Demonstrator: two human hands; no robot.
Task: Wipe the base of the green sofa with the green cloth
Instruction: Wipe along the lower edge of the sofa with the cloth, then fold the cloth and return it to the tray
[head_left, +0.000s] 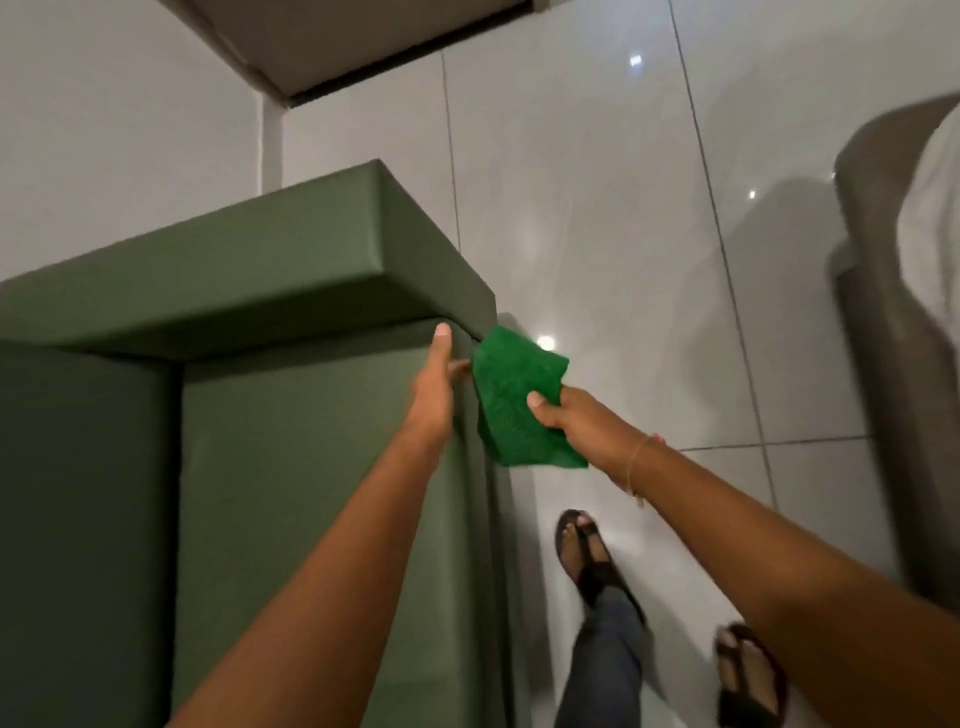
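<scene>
The dark green sofa (291, 467) fills the left half of the head view, its boxy armrest (249, 275) at the far end. My left hand (436, 379) rests on the seat cushion's front corner just under the armrest, thumb up and fingers curled over the edge. My right hand (566, 415) is shut on a bright green cloth (514, 400), held in the air beside the sofa's front corner, close to my left fingers. The sofa's base near the floor is mostly hidden by the seat edge.
Glossy grey floor tiles (597, 234) stretch to the right of the sofa. My sandalled feet (592, 561) stand on them beside the sofa front. A grey upholstered piece (883, 364) with white fabric stands at the right edge. A white wall lies behind the sofa.
</scene>
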